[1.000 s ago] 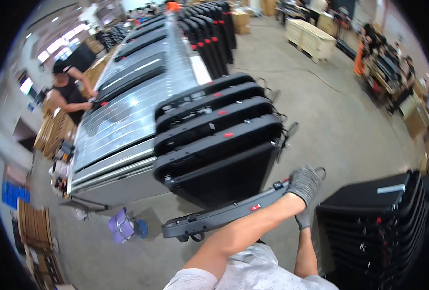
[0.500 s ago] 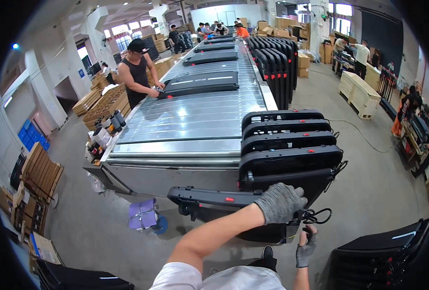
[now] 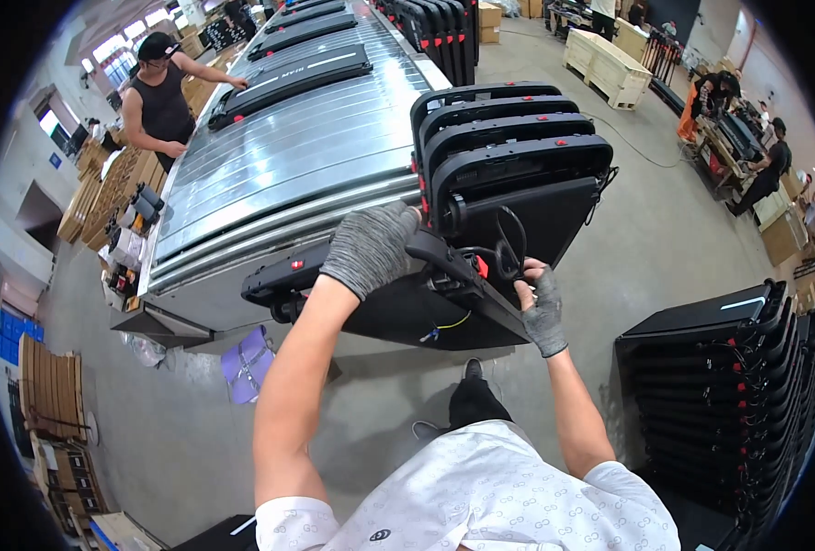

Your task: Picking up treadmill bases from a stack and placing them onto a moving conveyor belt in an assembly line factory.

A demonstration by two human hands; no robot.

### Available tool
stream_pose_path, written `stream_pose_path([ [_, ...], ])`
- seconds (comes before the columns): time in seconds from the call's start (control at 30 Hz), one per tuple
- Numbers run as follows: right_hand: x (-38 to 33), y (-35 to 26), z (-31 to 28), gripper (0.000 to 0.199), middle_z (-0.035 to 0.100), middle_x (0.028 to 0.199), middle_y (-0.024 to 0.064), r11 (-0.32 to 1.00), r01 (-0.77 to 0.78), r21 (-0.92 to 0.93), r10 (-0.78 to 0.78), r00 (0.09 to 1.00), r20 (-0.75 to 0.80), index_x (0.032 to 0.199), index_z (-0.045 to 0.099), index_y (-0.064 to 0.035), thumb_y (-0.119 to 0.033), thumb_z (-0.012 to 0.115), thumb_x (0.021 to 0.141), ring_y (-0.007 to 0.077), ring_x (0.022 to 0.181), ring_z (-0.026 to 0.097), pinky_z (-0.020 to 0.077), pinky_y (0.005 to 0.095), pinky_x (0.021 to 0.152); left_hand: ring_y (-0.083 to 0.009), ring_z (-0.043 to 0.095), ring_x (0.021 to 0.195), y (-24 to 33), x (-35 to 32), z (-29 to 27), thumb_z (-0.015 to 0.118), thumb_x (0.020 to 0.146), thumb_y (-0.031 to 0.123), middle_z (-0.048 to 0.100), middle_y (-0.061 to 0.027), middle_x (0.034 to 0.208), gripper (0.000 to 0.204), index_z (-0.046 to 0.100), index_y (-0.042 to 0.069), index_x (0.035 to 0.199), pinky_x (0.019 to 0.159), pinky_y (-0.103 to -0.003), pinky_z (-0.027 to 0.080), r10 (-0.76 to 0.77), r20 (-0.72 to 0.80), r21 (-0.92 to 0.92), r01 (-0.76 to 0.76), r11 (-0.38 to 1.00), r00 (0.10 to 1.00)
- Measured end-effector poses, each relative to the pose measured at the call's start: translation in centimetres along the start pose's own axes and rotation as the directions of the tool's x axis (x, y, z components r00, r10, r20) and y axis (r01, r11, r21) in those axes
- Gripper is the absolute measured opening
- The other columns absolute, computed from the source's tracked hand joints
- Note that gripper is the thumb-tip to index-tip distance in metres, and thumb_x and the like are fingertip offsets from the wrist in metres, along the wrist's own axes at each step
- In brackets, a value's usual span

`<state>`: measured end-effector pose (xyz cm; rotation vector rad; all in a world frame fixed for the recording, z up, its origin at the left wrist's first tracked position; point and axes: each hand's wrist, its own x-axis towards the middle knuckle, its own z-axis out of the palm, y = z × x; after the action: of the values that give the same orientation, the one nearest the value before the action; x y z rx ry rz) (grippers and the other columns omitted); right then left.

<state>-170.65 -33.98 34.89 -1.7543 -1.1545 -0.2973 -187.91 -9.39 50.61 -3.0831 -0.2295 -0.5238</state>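
Observation:
A black walking pad (image 3: 384,317) stands on its side in front of me, its rounded end frame upward and a red switch on that end. My left hand (image 3: 373,246), in a grey knit glove with bare fingertips, is closed over the frame's top edge. At the pad's right corner, my right hand (image 3: 543,312) wears a matching glove. Its thumb and fingers pinch the lower part of a looped black power cord (image 3: 521,237). A thin yellow-green wire (image 3: 452,326) hangs against the pad's side. Just beyond, several similar walking pads (image 3: 522,170) stand upright in a row.
A long metal roller table (image 3: 270,174) runs away ahead, with a person (image 3: 161,106) working at its left side. A tall stack of black pads (image 3: 692,321) stands at right. A purple bundle (image 3: 247,363) lies on the floor at left. A wooden crate (image 3: 608,69) is farther off.
My view has swung rightward and down. My left hand has shifted leftward along the pad's frame. My right hand has risen to the cord, and its fingers have closed.

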Motion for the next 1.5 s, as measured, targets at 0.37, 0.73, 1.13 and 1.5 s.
stream_pose_path([
  [0.37,-7.0,-2.4,5.1,0.022,0.056,0.126,0.0169,0.896,-0.428,0.12,0.397,0.892,0.218,0.113,0.059,-0.0033,-0.015,0.056,0.094,0.03,0.117,0.054,0.041,0.0398,0.099,-0.0342,0.063,0.085,-9.7,-6.7,0.3,0.069,0.062,0.006,0.062,-0.0127,0.092,0.042,0.057,0.009,0.102,0.074,-0.044,0.051,-0.093,-0.008,-0.036,0.092,0.995,0.996],
  [0.73,-15.2,14.9,18.0,0.078,0.052,0.127,0.0216,0.836,-0.316,-0.449,0.543,0.602,0.586,0.137,0.041,-0.0073,-0.021,0.076,0.068,0.0385,0.123,0.049,0.0399,0.0448,0.104,-0.0346,0.06,0.085,-22.5,-13.3,-0.4,0.069,0.065,0.01,0.057,-0.0132,0.087,0.036,0.055,0.007,0.097,0.073,-0.044,0.049,-0.145,0.405,0.073,0.126,0.989,0.903],
  [1.13,-10.8,12.8,30.0,0.046,0.063,0.109,0.0176,0.881,-0.096,-0.463,0.469,0.299,0.831,0.101,0.06,-0.0055,-0.034,0.077,0.069,0.0343,0.103,0.062,0.051,0.0424,0.09,-0.0319,0.06,0.102,-36.8,-23.0,4.2,0.057,0.08,0.012,0.059,-0.0138,0.102,0.028,0.061,0.008,0.108,0.091,-0.043,0.047,-0.29,0.637,0.237,0.177,0.955,0.714],
  [1.5,-8.1,3.4,40.5,0.035,0.063,0.114,0.0133,0.807,0.022,-0.59,0.588,0.056,0.807,0.104,0.061,-0.0106,-0.026,0.067,0.074,0.0294,0.111,0.059,0.0496,0.0414,0.093,-0.0328,0.059,0.101,-53.5,-36.2,9.7,0.063,0.076,0.012,0.061,-0.0135,0.104,0.031,0.062,0.009,0.106,0.088,-0.044,0.048,-0.211,0.539,-0.098,0.31,0.946,0.815],
])
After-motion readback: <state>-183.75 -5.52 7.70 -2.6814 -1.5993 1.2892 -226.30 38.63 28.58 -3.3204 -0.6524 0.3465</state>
